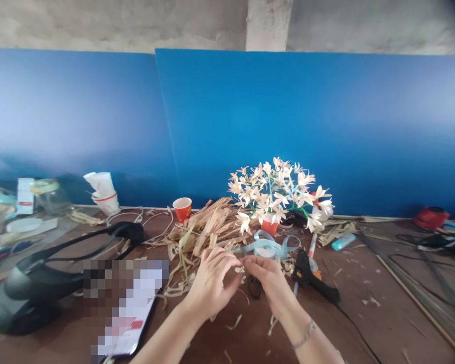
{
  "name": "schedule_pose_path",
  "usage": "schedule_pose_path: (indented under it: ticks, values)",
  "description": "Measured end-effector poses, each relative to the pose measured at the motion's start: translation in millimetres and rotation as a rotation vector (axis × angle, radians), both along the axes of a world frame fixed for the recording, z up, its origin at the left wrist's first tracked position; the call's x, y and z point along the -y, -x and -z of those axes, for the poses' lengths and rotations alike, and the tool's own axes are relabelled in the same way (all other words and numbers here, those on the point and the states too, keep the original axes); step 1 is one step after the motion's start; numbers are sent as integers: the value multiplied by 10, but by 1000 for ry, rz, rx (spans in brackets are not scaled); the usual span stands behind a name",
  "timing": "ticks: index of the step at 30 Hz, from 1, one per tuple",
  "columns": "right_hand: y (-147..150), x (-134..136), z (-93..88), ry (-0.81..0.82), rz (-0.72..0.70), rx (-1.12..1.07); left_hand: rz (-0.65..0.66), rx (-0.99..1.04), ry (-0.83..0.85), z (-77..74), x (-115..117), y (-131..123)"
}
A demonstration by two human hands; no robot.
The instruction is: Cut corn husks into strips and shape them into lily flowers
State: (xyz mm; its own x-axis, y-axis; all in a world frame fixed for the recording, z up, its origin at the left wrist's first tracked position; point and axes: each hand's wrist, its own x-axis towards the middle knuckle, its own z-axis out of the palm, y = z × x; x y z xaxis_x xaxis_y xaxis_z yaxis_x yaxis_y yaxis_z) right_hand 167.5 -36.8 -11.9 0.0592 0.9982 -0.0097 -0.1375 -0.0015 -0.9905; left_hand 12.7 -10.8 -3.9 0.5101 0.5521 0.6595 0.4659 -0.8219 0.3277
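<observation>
My left hand (212,280) and my right hand (267,280) meet over the brown table (364,323), fingertips pinched together on a small pale scrap of dried husk (242,263). A pile of dried corn husks (208,222) lies just beyond my left hand. Past my fingers lies a light blue ribbon roll (267,246). A bouquet of pale husk flowers (278,192) stands in an orange cup (270,225) behind it. Black scissors (255,287) lie under my right hand. A black glue gun (311,278) rests right of my right hand.
A red paper cup (182,208) and stacked white cups (104,194) stand near the blue wall. A black bag with straps (34,293) and a blurred-out flat item (127,303) lie at left. Thin sticks and cables (420,283) cover the right side. Husk scraps litter the table.
</observation>
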Motion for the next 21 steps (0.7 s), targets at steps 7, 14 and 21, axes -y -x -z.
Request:
schedule_pose_path:
  ticks: [7,14,21]
  values:
    - [-55,-24,-24,-290,59,338,14,13,41,16,-48,13]
    - [-106,-6,-70,-386,29,521,27,-23,68,-66,-15,32]
    - [-136,-12,-104,-341,-49,491,43,-1,152,-42,-26,31]
